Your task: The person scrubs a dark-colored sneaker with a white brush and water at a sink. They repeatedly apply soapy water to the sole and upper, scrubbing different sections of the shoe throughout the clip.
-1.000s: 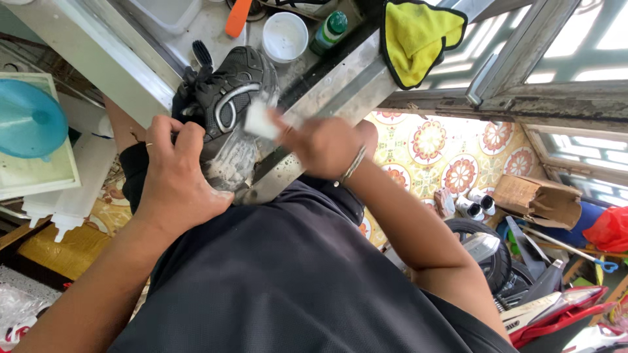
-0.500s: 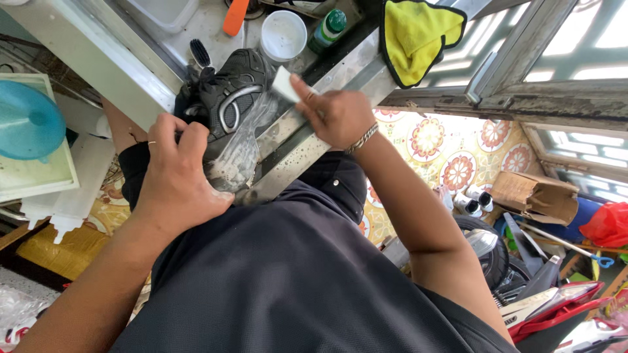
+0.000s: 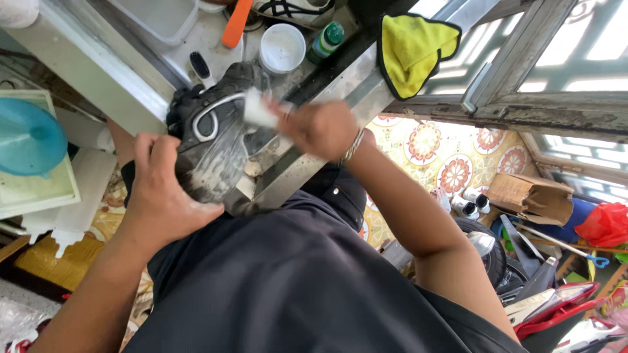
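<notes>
Sunlit window frames and patterned floor tiles border a cluttered, wet counter [image 3: 118, 72] seen from above, where a person in a dark shirt works on a black sneaker [image 3: 212, 140] with white trim. At the counter's near edge, the left hand [image 3: 160, 189] wraps around the shoe's sole and heel end, fingers curled closed on it, holding it tilted against the edge. The right hand [image 3: 320, 127], a bracelet at its wrist, pinches a small white sponge [image 3: 260, 110] between fingers and thumb and presses it to the shoe's upper, close to the white stripe. Farther back on the counter stand a round white tub [image 3: 282, 47], a green-capped bottle [image 3: 325, 40] just beside it, an orange-handled tool [image 3: 235, 23] and a dark-bristled brush [image 3: 199, 67] near the shoe's toe. A yellow cloth [image 3: 412, 49] hangs over the window ledge at the counter's far right corner. A blue bowl [image 3: 26, 137] sits on a pale tray to the left, below the counter. Cardboard [image 3: 530, 196], a red bag [image 3: 605, 222] and assorted tools crowd the floor on the right.
</notes>
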